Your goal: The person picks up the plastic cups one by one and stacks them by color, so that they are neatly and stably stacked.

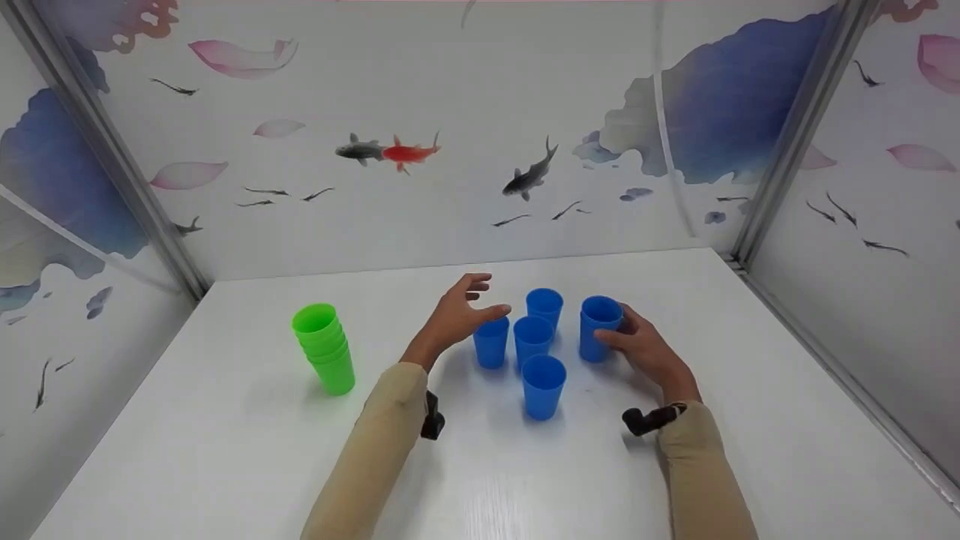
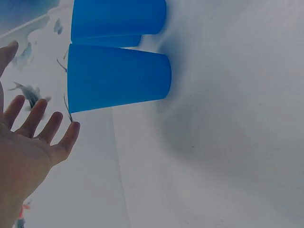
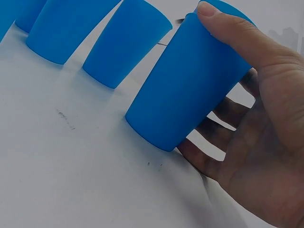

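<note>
Several blue plastic cups stand upright on the white table in a close group, among them a left cup (image 1: 491, 345), a back cup (image 1: 545, 301), a middle cup (image 1: 532, 341) and a front cup (image 1: 543, 388). To their right, my right hand (image 1: 646, 346) grips a blue cup (image 3: 183, 80) between thumb and fingers; a second rim at its top shows another cup nested inside. My left hand (image 1: 457, 315) is held beside the left cup, fingers spread and thumb apart. In the left wrist view, those fingers are near the cup's rim and hold nothing.
A stack of nested green cups (image 1: 330, 360) stands on the left side of the white table (image 1: 210, 450). White panels (image 1: 450, 225) printed with fish and petals close off the back and both sides.
</note>
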{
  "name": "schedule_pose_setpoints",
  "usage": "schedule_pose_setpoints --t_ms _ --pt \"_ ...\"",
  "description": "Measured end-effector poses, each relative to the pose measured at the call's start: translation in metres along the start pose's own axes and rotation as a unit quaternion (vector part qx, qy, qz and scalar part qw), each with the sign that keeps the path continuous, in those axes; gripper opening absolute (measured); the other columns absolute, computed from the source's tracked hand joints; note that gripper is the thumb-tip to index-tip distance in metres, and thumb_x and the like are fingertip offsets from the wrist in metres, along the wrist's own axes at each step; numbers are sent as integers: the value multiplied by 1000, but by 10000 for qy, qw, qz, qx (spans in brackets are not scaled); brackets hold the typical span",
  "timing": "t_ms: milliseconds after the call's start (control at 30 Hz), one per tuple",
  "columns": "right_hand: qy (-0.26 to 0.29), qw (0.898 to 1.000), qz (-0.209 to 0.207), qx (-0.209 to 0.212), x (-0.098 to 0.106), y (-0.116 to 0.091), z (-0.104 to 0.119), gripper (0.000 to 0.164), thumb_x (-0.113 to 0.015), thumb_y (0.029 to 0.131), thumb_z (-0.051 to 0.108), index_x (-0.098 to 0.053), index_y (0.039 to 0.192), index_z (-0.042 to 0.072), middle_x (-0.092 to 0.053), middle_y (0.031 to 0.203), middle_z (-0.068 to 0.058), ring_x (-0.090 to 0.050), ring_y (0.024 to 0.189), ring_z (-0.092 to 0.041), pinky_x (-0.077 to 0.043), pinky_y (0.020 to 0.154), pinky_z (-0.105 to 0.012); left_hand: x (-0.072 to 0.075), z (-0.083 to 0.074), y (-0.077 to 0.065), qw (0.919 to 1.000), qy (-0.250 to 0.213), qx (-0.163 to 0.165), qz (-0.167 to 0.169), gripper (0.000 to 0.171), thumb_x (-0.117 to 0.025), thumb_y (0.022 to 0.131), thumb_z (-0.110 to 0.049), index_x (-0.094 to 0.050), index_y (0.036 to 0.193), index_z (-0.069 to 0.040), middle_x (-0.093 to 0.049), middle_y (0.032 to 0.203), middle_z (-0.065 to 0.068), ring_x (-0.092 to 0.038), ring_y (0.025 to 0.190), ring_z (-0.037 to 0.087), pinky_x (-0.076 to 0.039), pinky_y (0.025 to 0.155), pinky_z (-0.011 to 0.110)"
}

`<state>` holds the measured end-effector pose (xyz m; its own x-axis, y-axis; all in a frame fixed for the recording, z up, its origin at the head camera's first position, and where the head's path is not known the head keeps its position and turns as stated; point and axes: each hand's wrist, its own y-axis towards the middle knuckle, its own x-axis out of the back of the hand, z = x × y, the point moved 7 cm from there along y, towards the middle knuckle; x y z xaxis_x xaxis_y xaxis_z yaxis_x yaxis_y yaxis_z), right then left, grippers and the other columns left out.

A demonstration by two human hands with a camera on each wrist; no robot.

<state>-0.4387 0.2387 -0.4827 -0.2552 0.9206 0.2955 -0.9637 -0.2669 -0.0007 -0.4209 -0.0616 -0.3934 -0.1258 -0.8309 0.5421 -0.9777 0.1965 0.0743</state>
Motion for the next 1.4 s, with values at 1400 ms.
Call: schedule_pose_setpoints --t_ms 1400 --pt "94 9995 17 -300 -1 1 -1 102 -72 88 51 -10 162 17 -17 168 -16 -12 156 -41 -15 124 -63 0 42 0 9969 -306 643 -330 78 -79 85 -39 -41 148 -13 -46 154 16 -46 141 36 -43 114 53"
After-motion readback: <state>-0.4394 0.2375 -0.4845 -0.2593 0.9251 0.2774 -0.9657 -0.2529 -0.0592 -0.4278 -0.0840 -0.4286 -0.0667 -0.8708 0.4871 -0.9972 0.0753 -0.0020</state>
